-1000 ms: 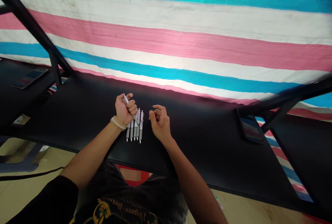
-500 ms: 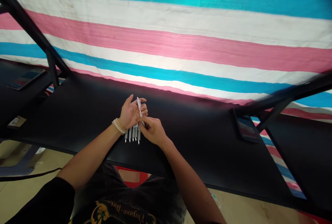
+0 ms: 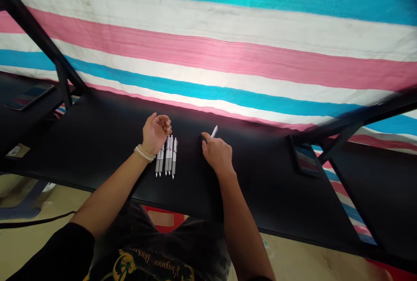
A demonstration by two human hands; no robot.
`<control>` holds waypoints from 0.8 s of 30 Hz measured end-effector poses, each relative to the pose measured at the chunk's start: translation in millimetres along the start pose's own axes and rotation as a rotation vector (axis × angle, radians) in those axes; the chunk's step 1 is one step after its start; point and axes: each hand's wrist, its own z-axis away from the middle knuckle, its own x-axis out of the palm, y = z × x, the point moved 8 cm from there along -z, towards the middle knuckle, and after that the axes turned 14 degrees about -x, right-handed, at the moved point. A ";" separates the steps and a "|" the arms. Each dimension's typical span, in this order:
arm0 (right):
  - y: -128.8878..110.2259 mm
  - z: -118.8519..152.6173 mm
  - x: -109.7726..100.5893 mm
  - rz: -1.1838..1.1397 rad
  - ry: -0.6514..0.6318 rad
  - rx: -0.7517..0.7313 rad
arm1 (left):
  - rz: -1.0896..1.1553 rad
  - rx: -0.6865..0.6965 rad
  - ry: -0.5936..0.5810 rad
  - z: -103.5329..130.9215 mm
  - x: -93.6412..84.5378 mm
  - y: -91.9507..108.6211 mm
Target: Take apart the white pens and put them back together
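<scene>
My right hand point(image 3: 219, 154) is over the black table, closed round a white pen point(image 3: 214, 131). Only the pen's upper end shows beyond the knuckles; the rest is hidden under the hand. The index finger and thumb point left. My left hand point(image 3: 155, 134), with a beaded bracelet at the wrist, is turned palm up. Its fingers are loosely bent, the thumb stands apart, and I see nothing in it. Beside and partly beneath it, several white pens with grey grips point(image 3: 174, 155) lie side by side, their silver tips towards me.
The black tabletop point(image 3: 260, 185) meets a striped blue, white and pink sheet point(image 3: 208, 59) at its far edge. Dark slanted frame bars point(image 3: 61, 77) stand left and right. A dark flat panel point(image 3: 304, 157) is at the right, and a red stool point(image 3: 164, 219) shows below.
My right hand has moved right, away from the left hand, carrying the pen that was between them. My left hand has shifted slightly left, uncovering more of the pens on the table.
</scene>
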 end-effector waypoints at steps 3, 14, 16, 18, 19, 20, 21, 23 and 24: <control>-15.4 -0.7 -5.1 -0.118 0.009 -0.057 | -0.013 0.006 0.015 0.4 1.7 -0.2; -98.2 5.3 18.7 -0.474 -0.167 -0.480 | -0.106 0.032 -0.026 1.3 4.5 1.4; -91.3 3.3 19.2 -0.477 -0.135 -0.421 | -0.177 0.075 -0.027 0.5 4.7 1.5; -80.6 1.0 16.5 -0.570 -0.069 -0.324 | -0.323 0.167 0.016 0.8 4.1 3.2; -75.6 0.3 14.0 -0.653 -0.024 -0.279 | -0.406 0.217 0.046 1.8 4.1 3.8; -71.7 -0.1 11.2 -0.751 0.023 -0.244 | -0.480 0.252 0.069 2.9 4.6 3.2; -69.3 -0.1 8.5 -0.855 0.064 -0.222 | -0.535 0.257 0.075 3.5 5.8 0.5; -68.9 0.1 4.4 -1.038 0.116 -0.210 | -0.599 0.160 0.012 3.3 10.9 -12.1; -70.0 0.2 3.4 -1.107 0.128 -0.211 | -0.617 0.088 -0.041 3.7 14.6 -20.0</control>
